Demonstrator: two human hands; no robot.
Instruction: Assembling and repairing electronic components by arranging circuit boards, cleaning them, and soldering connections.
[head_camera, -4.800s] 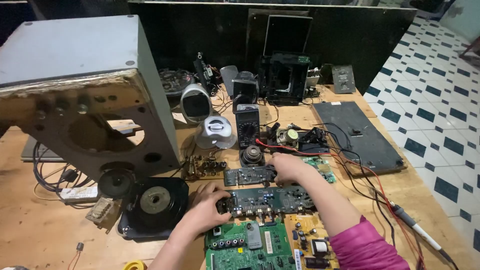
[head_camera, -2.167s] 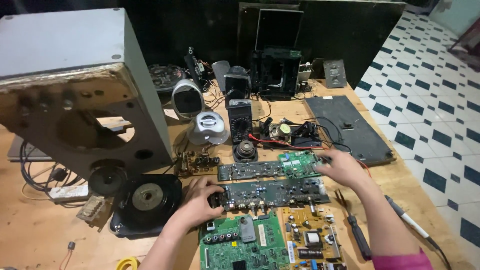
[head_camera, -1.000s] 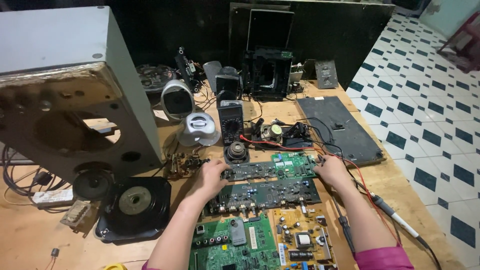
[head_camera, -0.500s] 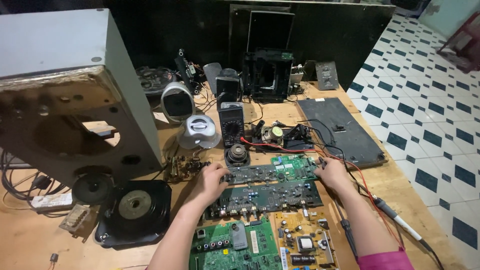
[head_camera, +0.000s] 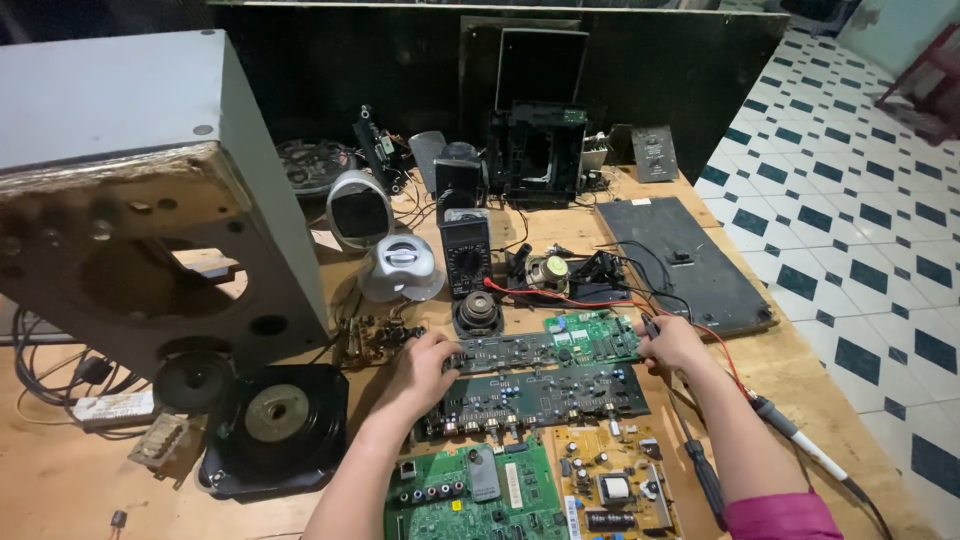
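Observation:
My left hand (head_camera: 428, 362) grips the left end of a long dark circuit board (head_camera: 505, 352) lying on the wooden table (head_camera: 60, 480). My right hand (head_camera: 668, 343) holds the right end of that row, at the edge of a small green circuit board (head_camera: 592, 335) that rests against the long one. Just below them lies a wider dark board (head_camera: 545, 394) with a row of connectors along its front. Nearer to me lie a green board (head_camera: 470, 492) and a tan power board (head_camera: 612, 482).
A big grey speaker cabinet (head_camera: 130, 200) fills the left. A loose speaker driver (head_camera: 275, 418) lies in front of it. A multimeter (head_camera: 466, 250), small speakers, red and black leads and a black panel (head_camera: 680, 262) sit behind. A soldering iron (head_camera: 800, 445) lies at right.
My left hand moved up from the wider lower board to the long upper board's left end. My right hand stayed at the right end. The camera drifted slightly.

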